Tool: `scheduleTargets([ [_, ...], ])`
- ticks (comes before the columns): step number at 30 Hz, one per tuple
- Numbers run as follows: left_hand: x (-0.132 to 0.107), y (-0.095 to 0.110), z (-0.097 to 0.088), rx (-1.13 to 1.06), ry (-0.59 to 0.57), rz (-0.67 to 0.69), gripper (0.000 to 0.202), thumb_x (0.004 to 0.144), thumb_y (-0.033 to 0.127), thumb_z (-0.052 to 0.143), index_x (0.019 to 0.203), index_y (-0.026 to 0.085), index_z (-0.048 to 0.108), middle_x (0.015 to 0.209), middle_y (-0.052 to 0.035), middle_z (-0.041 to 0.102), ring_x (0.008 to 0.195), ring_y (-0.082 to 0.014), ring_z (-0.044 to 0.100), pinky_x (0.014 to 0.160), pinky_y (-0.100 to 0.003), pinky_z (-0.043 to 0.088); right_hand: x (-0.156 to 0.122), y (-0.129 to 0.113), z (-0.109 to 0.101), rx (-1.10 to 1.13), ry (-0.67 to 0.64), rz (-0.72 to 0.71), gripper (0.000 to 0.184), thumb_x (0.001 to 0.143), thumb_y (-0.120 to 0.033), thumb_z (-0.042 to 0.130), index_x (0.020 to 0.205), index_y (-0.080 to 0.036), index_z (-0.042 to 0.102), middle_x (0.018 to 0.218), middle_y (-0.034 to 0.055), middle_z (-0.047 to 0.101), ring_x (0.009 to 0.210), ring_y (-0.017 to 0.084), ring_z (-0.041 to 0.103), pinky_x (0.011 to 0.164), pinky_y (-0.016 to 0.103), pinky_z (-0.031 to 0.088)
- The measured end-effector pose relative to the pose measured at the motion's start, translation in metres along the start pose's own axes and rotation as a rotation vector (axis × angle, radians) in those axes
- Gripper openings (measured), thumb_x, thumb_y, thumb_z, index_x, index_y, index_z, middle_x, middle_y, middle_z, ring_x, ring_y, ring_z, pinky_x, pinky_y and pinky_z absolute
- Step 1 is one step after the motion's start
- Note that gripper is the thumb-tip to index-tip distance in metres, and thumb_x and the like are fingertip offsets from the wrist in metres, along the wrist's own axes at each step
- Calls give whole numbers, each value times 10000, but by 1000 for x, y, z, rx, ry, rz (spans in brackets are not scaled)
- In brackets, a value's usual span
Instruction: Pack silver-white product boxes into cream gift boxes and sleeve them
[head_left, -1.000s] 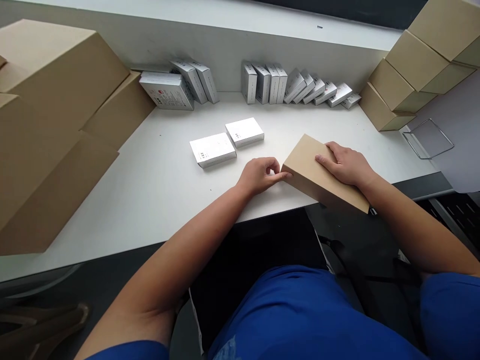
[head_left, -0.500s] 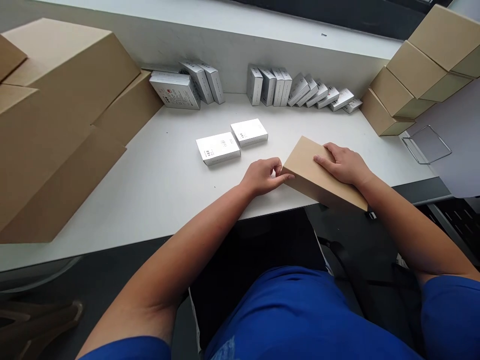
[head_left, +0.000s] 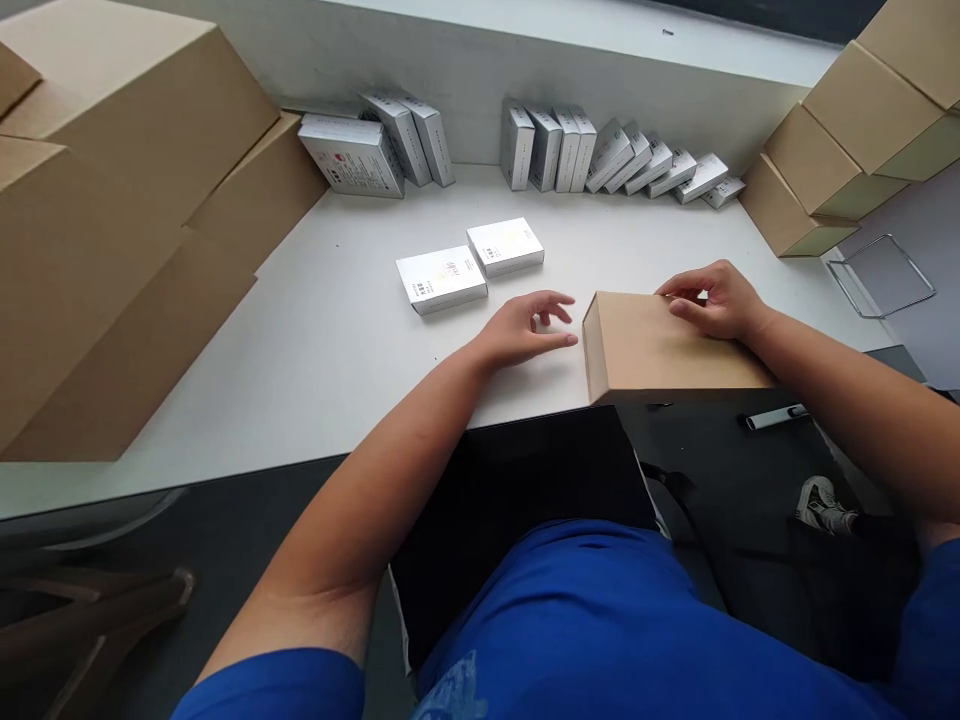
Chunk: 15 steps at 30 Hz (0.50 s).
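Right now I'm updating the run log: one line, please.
right hand: touching brown box; left hand: open, beside brown box; two white boxes: flat on table

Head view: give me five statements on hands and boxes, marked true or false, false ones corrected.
1. The right hand touches the brown cardboard box. True.
2. The left hand grips that box. False: it is open, just short of the box's end.
3. Two white printed cartons lie flat on the white table. True.
4. Stacked brown boxes stand only at the left. False: another stack is at the right.
5. Several cartons along the back panel lean over. True.
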<state>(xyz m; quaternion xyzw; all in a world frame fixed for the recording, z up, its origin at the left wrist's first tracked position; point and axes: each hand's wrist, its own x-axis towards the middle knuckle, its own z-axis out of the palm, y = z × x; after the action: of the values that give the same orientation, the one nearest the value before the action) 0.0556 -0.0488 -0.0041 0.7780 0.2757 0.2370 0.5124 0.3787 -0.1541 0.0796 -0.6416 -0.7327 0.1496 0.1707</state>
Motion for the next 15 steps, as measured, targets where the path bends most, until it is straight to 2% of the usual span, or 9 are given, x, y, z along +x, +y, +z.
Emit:
scheduleTargets([
  [2, 2, -5, 6, 190, 22, 94, 768, 809, 421, 844, 1520, 211, 642, 1293, -111, 780, 1068, -250, 653, 948, -397, 543, 1, -2, -2, 7, 4, 6, 884, 707, -1052, 483, 930, -267, 823, 733, 62, 713, 659, 225, 624, 733, 431, 544],
  [4, 5, -8, 12, 348, -8, 190, 752, 856, 363, 794, 1572, 236, 604, 1349, -98, 763, 1206, -284, 625, 1060, -439, 519, 2, -7, -4, -4, 15, 35, 929, 651, -1113, 434, 905, -307, 819, 760, 73, 719, 699, 255, 643, 769, 478, 565],
  [7, 11, -10, 18, 513, -31, 316, 549, 956, 282, 646, 1503, 247, 676, 1381, -97, 754, 1257, -302, 623, 1111, -466, 494, 3, -13, -5, -15, 36, 18, 983, 618, -1154, 375, 846, -298, 800, 725, 86, 701, 702, 273, 651, 772, 500, 557],
  [10, 14, -8, 18, 592, 0, 409, 420, 1008, 223, 526, 1344, 253, 776, 1355, -85, 772, 1225, -298, 650, 1069, -463, 501, 6, -10, -4, -16, 70, -36, 973, 666, -1132, 384, 814, -253, 776, 691, 96, 685, 677, 261, 652, 742, 472, 534],
  [15, 9, -1, 17, 543, -26, 534, 361, 908, 198, 626, 1208, 264, 817, 1286, -40, 810, 1131, -273, 700, 1011, -427, 548, 11, 0, 0, -11, 103, -48, 874, 738, -1086, 402, 848, -306, 782, 737, 84, 689, 735, 278, 677, 796, 488, 571],
])
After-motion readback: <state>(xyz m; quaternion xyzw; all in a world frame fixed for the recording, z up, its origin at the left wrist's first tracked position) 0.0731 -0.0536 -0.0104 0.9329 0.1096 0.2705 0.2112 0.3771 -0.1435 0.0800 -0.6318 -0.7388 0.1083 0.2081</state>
